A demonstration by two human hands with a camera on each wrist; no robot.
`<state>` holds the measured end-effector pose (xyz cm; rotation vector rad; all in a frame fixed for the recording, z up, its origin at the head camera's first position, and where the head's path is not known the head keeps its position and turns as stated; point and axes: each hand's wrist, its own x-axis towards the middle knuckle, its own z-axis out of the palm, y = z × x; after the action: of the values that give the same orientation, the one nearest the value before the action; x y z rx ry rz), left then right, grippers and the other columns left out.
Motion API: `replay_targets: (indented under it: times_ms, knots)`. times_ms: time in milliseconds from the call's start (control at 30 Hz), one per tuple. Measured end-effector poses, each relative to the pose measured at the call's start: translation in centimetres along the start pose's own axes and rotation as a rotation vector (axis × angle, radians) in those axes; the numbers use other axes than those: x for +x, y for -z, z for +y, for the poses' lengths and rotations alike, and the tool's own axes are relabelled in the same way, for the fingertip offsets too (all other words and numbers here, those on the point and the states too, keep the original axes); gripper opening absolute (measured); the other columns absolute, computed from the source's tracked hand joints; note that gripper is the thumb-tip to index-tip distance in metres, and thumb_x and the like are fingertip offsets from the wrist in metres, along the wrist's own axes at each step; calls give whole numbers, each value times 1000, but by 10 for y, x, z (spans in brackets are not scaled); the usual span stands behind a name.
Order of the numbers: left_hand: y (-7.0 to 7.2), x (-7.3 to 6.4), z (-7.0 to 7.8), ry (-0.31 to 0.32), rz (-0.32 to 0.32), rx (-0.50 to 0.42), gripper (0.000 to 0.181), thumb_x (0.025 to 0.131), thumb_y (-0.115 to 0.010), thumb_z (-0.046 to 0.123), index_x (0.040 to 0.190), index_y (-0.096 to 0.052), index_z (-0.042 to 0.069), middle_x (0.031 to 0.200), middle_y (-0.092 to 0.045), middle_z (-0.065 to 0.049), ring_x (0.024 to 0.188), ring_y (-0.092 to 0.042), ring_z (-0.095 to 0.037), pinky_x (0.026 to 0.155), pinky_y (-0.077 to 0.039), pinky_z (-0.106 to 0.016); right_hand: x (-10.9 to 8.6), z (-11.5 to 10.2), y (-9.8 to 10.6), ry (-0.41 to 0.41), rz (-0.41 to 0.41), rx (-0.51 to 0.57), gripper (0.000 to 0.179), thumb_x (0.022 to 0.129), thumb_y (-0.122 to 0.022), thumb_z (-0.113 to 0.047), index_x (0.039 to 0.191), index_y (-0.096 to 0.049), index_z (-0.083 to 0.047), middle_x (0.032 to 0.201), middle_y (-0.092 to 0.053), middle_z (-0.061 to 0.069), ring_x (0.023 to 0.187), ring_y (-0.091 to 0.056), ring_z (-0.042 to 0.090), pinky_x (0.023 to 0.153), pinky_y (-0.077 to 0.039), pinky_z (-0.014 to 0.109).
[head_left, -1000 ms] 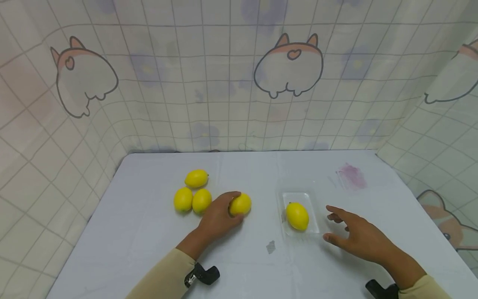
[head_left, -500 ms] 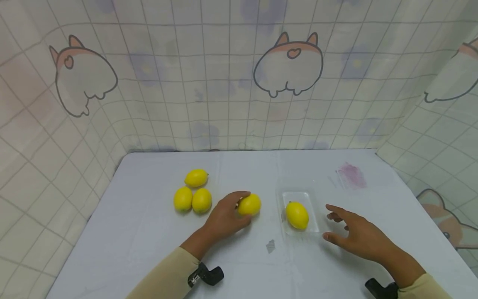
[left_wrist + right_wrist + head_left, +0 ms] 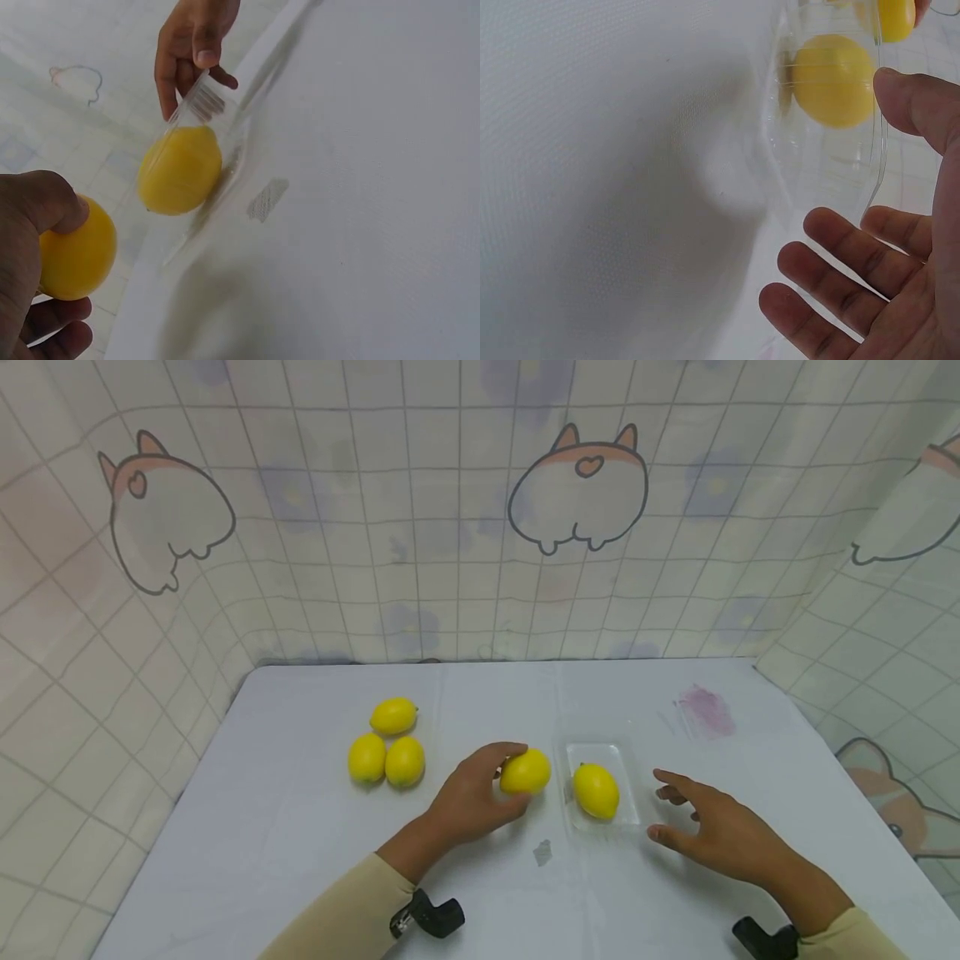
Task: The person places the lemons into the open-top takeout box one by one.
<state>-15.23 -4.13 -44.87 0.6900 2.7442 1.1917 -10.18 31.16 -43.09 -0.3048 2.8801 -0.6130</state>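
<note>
Between thumb and fingers my left hand holds a yellow lemon, just left of a clear plastic container. Inside that container lies another lemon, seen through the wall in the left wrist view as well. To the container's right, my right hand hovers with fingers spread and nothing in them. The right wrist view has its fingers close to the container's rim; whether they touch it, I cannot tell. Further left, three lemons sit grouped on the table.
A white cloth covers the table. It bears a grey patch in front of the container and a pink stain at the back right. A patterned curtain stands behind the table and along both sides.
My left hand has carried its lemon rightward, away from the three grouped lemons and close to the container. The right hand and the container have stayed where they were.
</note>
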Motion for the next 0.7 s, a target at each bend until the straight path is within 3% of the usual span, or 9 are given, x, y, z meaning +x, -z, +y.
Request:
replay_targets:
  times_ms: [200,700]
  knots:
    - [-1,2,11,-46,3,-2,64,91,-79,30,148,-52,20,147,-53,4,117,-59,-12,99,-52,-31,1,0,-1,-10,-7,-12,91,85,-74,-62,152,-45,-8,128,-67,11,104,-66,33,85,-56,57]
    - [-9,8,26,-88,-22,-14,62,92,-77,31,148,-52,18,147,-54,3,115,-59,-11,98,-51,-27,0,0,-1,15,9,-8,90,86,-72,-63,153,-44,-10,128,-67,8,104,-66,31,86,-56,56]
